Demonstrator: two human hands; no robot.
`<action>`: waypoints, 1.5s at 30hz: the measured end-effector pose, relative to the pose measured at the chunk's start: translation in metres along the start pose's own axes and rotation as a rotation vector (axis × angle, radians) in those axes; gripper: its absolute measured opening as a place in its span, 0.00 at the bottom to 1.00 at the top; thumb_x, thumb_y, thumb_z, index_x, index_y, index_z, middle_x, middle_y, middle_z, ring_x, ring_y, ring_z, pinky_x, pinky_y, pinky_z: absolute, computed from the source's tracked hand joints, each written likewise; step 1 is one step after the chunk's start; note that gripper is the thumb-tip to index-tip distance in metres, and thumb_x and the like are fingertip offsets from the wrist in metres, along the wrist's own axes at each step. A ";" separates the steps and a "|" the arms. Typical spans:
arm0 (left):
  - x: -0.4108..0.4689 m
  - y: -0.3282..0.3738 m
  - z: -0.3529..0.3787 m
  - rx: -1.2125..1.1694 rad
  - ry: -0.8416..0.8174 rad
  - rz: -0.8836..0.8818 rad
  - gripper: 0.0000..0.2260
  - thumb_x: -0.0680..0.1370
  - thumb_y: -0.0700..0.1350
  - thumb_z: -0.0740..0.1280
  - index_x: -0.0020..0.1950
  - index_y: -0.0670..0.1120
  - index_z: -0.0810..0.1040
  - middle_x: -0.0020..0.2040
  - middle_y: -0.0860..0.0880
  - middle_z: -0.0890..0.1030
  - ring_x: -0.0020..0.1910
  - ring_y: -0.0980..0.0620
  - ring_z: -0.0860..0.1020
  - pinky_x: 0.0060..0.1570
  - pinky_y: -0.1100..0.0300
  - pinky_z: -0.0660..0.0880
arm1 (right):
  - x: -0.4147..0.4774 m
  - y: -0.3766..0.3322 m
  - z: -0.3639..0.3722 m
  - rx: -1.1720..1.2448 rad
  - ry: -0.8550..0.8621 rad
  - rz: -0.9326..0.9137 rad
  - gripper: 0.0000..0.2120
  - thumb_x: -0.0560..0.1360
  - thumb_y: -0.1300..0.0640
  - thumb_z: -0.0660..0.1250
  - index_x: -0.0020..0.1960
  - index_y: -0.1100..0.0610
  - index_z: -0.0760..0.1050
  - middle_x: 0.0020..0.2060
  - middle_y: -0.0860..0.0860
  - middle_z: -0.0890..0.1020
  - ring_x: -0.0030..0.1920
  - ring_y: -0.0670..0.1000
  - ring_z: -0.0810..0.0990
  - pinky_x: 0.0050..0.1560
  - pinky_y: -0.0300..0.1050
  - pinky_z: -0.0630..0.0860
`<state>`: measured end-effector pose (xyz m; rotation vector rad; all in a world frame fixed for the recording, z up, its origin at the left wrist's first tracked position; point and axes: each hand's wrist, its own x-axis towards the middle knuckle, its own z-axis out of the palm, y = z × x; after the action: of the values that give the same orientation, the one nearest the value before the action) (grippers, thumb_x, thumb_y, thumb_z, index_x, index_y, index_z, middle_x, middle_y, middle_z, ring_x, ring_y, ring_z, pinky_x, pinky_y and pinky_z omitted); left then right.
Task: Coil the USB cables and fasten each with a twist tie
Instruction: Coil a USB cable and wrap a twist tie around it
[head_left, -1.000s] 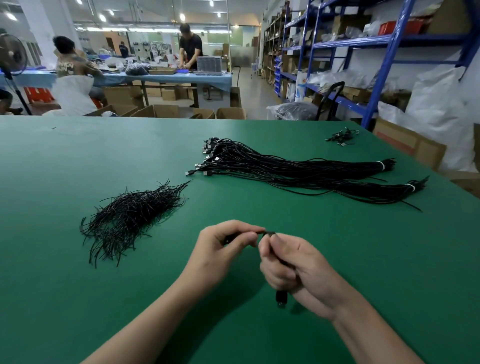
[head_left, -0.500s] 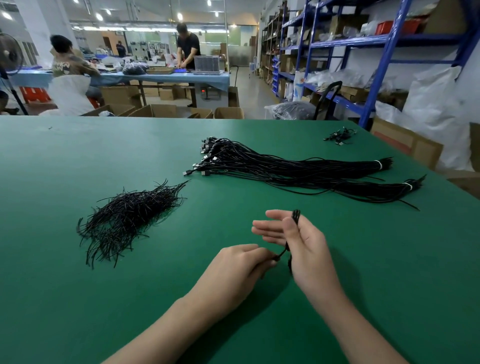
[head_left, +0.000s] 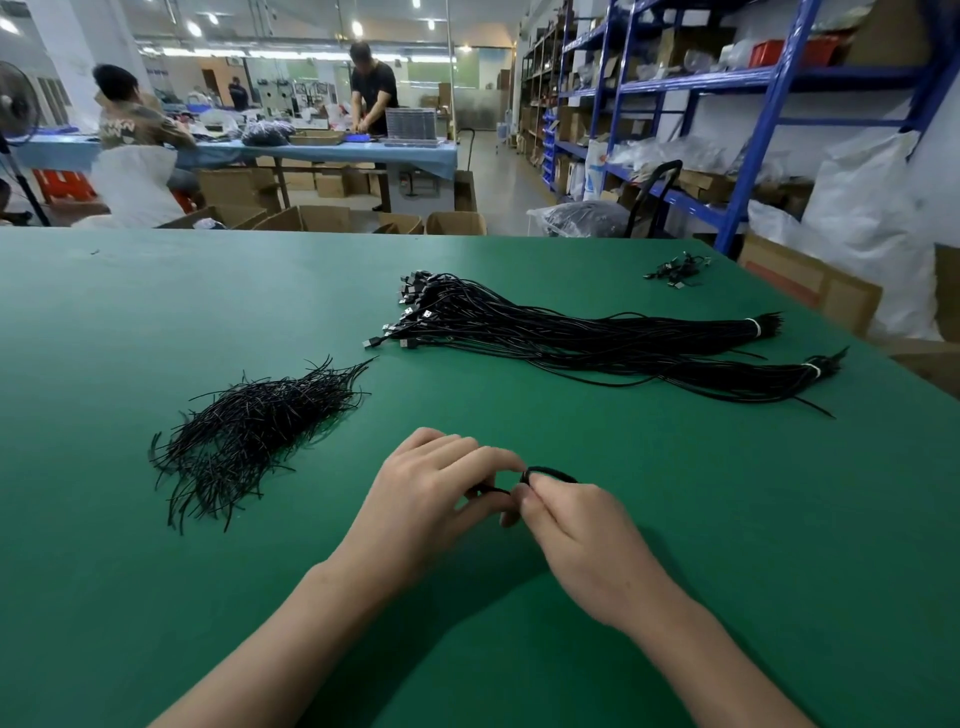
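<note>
The thin black USB cable is off the flat green table top, held low over its near middle between the two hands. The right hand pinches it between thumb and curled forefinger, and a small loop arches up and away to the right just past those fingertips. The left hand, fingers curled in, grips the short dark stretch that crosses the narrow gap between the hands. The rest of the cable is hidden in the palms, so how many turns are wound cannot be told. The loop's long axis runs side to side, across both hands, and judging by that the coil is about formed and the next need is a tie. The loose heap of short black wire twist ties lies to the left and a little farther out, well apart from the cable, its strands slanting from near-left to far-right. It is nearer the left hand, so that hand is the likely one to reach while the right hand keeps the loops pinched. The large bundle of long black USB cables lies beyond, on the far right.
</note>
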<state>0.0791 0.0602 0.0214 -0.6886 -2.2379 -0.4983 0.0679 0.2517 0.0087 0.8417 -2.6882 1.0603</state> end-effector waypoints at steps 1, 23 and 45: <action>0.000 -0.001 -0.001 0.010 -0.018 0.014 0.11 0.78 0.53 0.68 0.54 0.50 0.85 0.37 0.56 0.79 0.36 0.54 0.77 0.45 0.58 0.73 | -0.001 -0.001 -0.001 0.017 -0.020 0.002 0.20 0.82 0.41 0.51 0.42 0.48 0.75 0.27 0.46 0.72 0.30 0.49 0.72 0.33 0.47 0.67; -0.013 -0.022 0.007 -0.079 -0.228 -0.020 0.12 0.82 0.55 0.64 0.49 0.49 0.82 0.41 0.57 0.80 0.39 0.57 0.76 0.42 0.69 0.68 | 0.004 0.008 0.002 0.122 -0.041 -0.017 0.08 0.81 0.47 0.64 0.46 0.47 0.77 0.39 0.44 0.80 0.41 0.46 0.79 0.43 0.44 0.75; -0.011 0.007 0.024 0.040 0.122 0.076 0.11 0.82 0.50 0.66 0.49 0.45 0.84 0.43 0.53 0.83 0.39 0.51 0.80 0.36 0.55 0.76 | 0.008 -0.019 0.013 1.511 0.066 0.570 0.33 0.74 0.37 0.62 0.64 0.64 0.75 0.50 0.58 0.84 0.50 0.53 0.80 0.60 0.49 0.79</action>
<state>0.0766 0.0748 -0.0019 -0.7013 -2.0944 -0.4453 0.0727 0.2284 0.0121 -0.0009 -1.6260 3.1640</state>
